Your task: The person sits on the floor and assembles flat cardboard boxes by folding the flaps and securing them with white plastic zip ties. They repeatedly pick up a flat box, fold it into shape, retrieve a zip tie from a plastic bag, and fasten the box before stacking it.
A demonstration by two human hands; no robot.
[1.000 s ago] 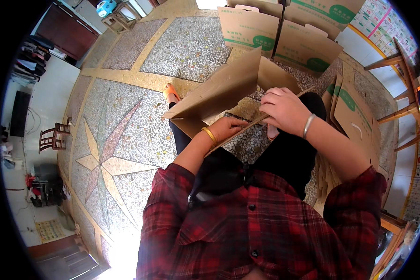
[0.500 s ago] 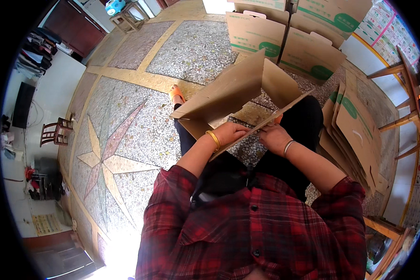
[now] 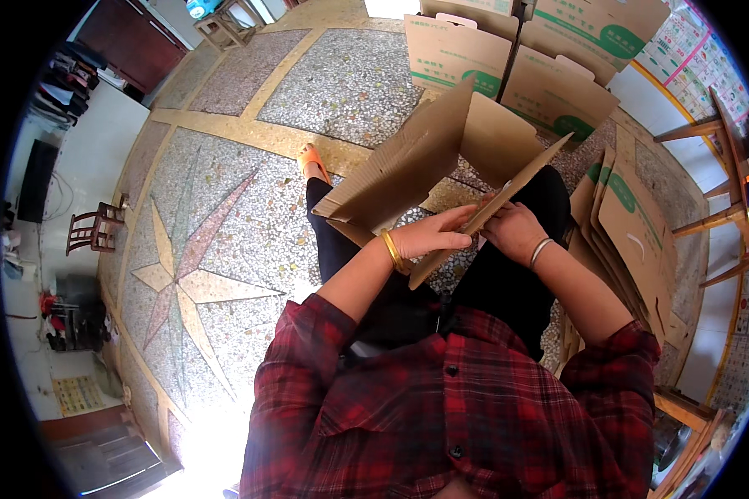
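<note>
Hands, left [image 3: 431, 241] and right [image 3: 514, 235], clamp a box [image 3: 424, 162] flap, flat cartons [image 3: 632, 233] crowding right, bare floor [image 3: 225, 224] left.

Terrazzo floor [image 3: 225, 208] with inlaid star pattern. Orange sandal [image 3: 312, 162] on floor. Assembled cardboard boxes with green print [image 3: 458, 51] in row along top. Stack of flat cardboard sheets [image 3: 632, 241] at right. Small wooden chair [image 3: 91, 233] at left edge. Wooden stool [image 3: 225, 25] at top left. Dark wooden door [image 3: 129, 37] behind stool.
</note>
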